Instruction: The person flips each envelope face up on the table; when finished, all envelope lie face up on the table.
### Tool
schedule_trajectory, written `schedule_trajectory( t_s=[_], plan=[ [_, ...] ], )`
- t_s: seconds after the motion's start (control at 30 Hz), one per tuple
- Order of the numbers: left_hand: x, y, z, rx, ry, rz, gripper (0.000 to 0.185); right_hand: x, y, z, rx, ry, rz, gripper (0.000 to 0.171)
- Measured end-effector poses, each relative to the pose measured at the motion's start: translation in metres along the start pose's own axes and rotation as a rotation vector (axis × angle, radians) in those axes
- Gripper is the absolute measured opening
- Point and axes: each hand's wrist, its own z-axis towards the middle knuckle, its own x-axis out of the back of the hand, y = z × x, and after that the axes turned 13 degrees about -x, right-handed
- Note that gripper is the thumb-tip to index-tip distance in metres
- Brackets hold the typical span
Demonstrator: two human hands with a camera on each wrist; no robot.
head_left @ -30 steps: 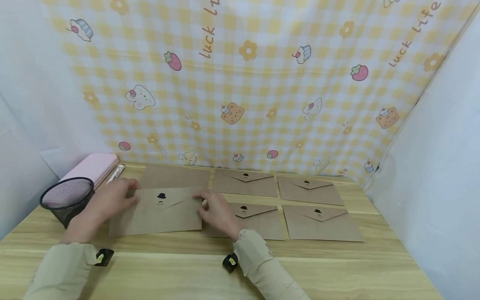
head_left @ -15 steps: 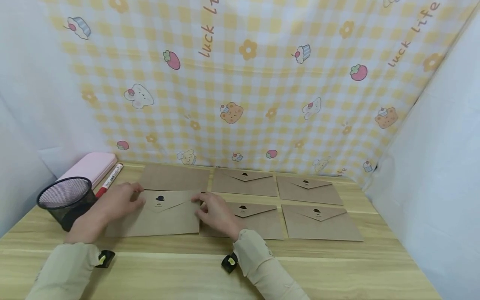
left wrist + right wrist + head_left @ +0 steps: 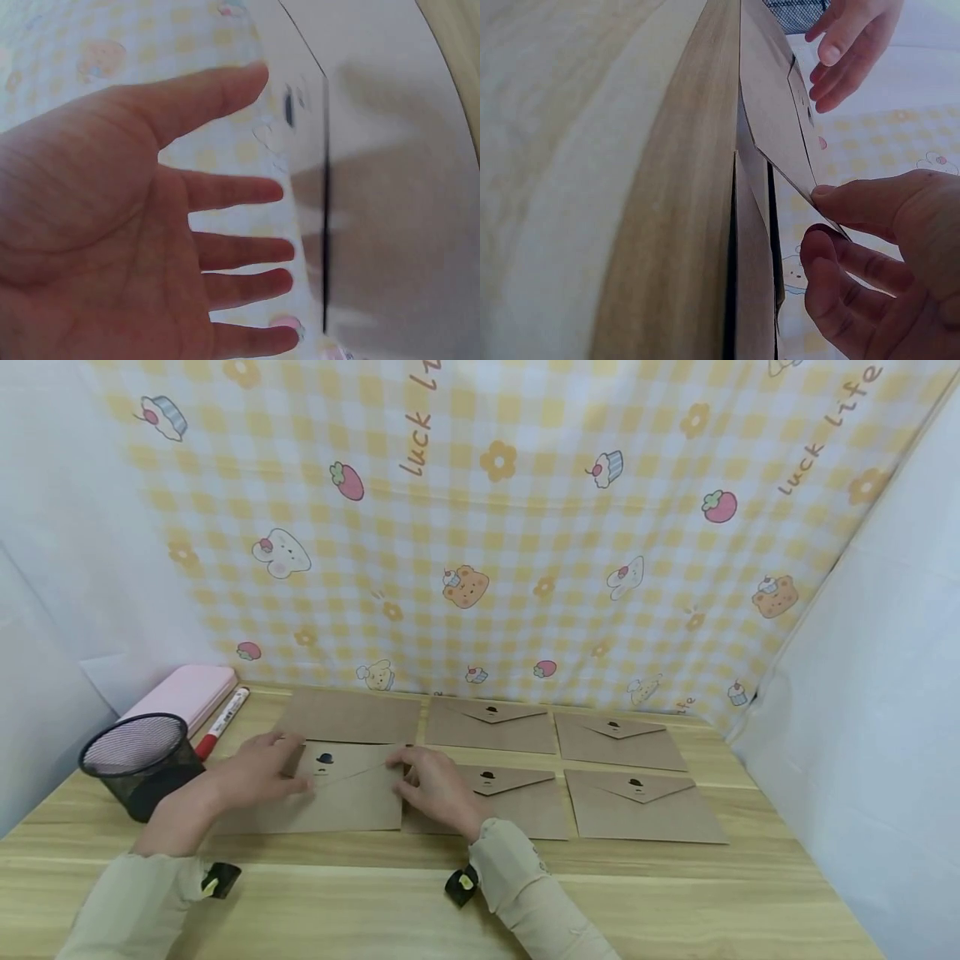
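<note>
A brown kraft envelope with a black hat print and a pointed flap lies at the front left, its right side lifted. The right hand pinches its upper right corner between thumb and fingers, as the right wrist view shows with the thumb on the paper. Over the envelope's left part hovers the left hand, its fingers straight and spread, apart from the paper in the left wrist view. Behind it lies another brown envelope with its plain side up.
Several flap-up envelopes lie in rows to the right, one partly behind the right hand. At the left stand a black mesh pen holder, a pink case and a red-capped marker. A checked cloth hangs behind.
The left hand has moved right, from the envelope's left edge to over its flap. The envelope has shifted slightly toward the person, still in the right hand. The marker's red cap has come into view.
</note>
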Motion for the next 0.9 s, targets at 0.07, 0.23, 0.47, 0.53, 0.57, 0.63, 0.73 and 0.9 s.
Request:
schedule_trajectory(
  t_s=[0.07, 0.23, 0.47, 0.53, 0.57, 0.63, 0.73, 0.9],
  plan=[
    [0.001, 0.005, 0.002, -0.034, -0.033, 0.001, 0.064, 0.000, 0.000, 0.000, 0.005, 0.002, -0.018, 0.026],
    [0.001, 0.013, 0.003, -0.037, -0.120, -0.046, 0.062, 0.000, 0.002, 0.000, -0.011, -0.041, -0.074, 0.026],
    [-0.006, 0.011, 0.002, -0.005, -0.144, -0.048, 0.062, -0.001, 0.001, 0.001, -0.030, -0.081, -0.094, 0.024],
    [-0.008, 0.011, 0.003, -0.001, -0.152, -0.046, 0.062, -0.001, 0.001, 0.001, -0.034, -0.089, -0.096, 0.023],
    [-0.009, 0.011, 0.004, -0.004, -0.156, -0.047, 0.061, -0.001, 0.001, 0.001, -0.037, -0.096, -0.099, 0.022],
    [-0.011, 0.011, 0.005, -0.005, -0.167, -0.048, 0.060, -0.001, 0.001, 0.000, -0.049, -0.115, -0.103, 0.021],
    [-0.012, 0.011, 0.005, -0.006, -0.181, -0.046, 0.060, -0.002, 0.002, 0.000, -0.063, -0.141, -0.101, 0.021],
    [-0.011, 0.012, 0.007, -0.001, -0.196, -0.039, 0.058, -0.002, 0.002, -0.001, -0.063, -0.147, -0.110, 0.021]
  ],
)
